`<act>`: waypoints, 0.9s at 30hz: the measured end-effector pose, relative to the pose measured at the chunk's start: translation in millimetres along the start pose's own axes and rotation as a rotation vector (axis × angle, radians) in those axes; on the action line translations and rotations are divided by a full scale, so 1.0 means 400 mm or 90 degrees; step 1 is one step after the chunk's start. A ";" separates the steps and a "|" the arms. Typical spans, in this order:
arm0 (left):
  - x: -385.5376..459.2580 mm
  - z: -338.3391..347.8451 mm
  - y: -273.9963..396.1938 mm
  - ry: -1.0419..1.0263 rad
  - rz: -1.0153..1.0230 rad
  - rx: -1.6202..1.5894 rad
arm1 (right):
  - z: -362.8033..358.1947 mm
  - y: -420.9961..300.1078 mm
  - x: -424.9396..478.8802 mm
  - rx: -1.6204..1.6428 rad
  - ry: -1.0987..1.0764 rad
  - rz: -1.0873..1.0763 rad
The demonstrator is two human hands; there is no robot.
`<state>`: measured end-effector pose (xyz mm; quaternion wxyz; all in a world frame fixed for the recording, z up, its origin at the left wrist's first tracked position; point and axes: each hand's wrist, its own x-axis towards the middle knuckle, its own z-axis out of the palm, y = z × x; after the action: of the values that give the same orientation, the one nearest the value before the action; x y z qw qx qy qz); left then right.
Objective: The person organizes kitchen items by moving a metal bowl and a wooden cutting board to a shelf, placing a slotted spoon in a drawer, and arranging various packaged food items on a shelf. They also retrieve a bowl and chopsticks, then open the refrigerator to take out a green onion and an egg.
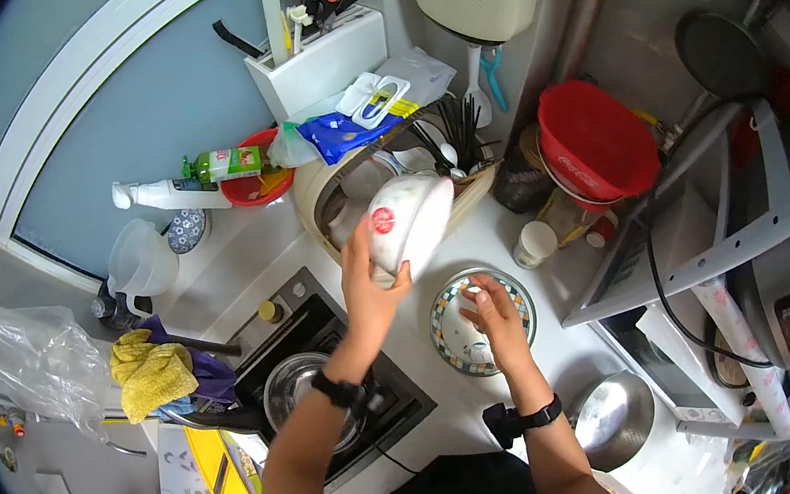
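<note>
My left hand [366, 281] grips a white ceramic bowl [407, 226] with a red round motif on its side. The bowl is tipped sideways in the air, in front of a cream dish storage box [309, 217]. Whether a second bowl is nested in it, I cannot tell. Under my right hand [498, 320] lies a round plate [441, 316] with a checkered green and orange border. The right hand's fingers are apart and hold nothing. Bowls, spoons and black chopsticks [458, 128] are inside the box.
On the left, a glass-lidded pot [293, 382] sits on a black stove [402, 405]. A metal bowl [616, 420] and a white-lidded jar [535, 242] stand to the right, near a red bucket [596, 143] and a metal rack [707, 256]. A dish soap bottle [224, 165] lies behind.
</note>
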<state>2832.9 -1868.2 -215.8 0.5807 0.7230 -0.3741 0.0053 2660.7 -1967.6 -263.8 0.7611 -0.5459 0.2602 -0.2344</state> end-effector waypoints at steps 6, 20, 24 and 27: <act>-0.161 0.044 0.060 0.015 -0.435 -0.650 | -0.014 -0.036 -0.022 0.247 -0.089 0.086; -0.109 0.110 -0.112 -0.243 -0.381 -0.105 | -0.126 0.007 -0.112 0.261 0.097 0.098; 0.080 0.210 -0.143 -0.147 -0.113 0.062 | -0.158 -0.015 -0.126 0.253 0.117 0.090; 0.154 0.297 -0.290 -0.068 -0.125 0.150 | -0.160 -0.038 -0.132 0.254 0.107 0.108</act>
<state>2889.9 -1995.9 -324.1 0.4687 0.8187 -0.3285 -0.0463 2578.0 -1983.8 -258.9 0.8467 -0.3393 0.3163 -0.2607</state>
